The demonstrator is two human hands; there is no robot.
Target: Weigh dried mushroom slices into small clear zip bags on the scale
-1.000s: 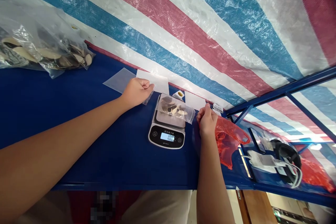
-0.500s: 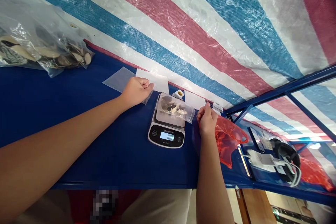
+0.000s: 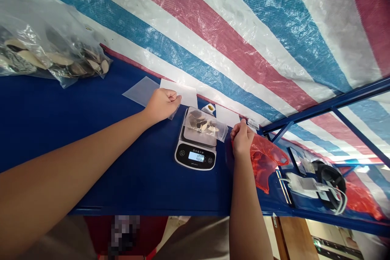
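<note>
A small clear bag of dried slices point(image 3: 202, 125), pale and dark, lies across the pan of a digital kitchen scale point(image 3: 195, 157). The display reads about 10.0. To the scale's left, my left hand point(image 3: 163, 103) is closed in a loose fist over a flat clear plastic bag point(image 3: 140, 90); whether its fingers grip anything is hidden. My right hand point(image 3: 242, 138) is closed, thumb against fingers, just right of the bag's end and beside a red plastic bag point(image 3: 263, 160). What its fingers hold, if anything, I cannot make out.
Large clear bags of similar slices point(image 3: 57, 59) stand at the back left of the blue table point(image 3: 137, 187). White paper sheets point(image 3: 185, 92) and a small white item with a yellow centre point(image 3: 209, 108) lie behind the scale. A white charger with cables point(image 3: 304, 185) lies right, by a blue metal frame point(image 3: 323, 103).
The whole view has shifted slightly. Both hands keep the same closed poses, and the bag stays on the scale with the reading unchanged.
</note>
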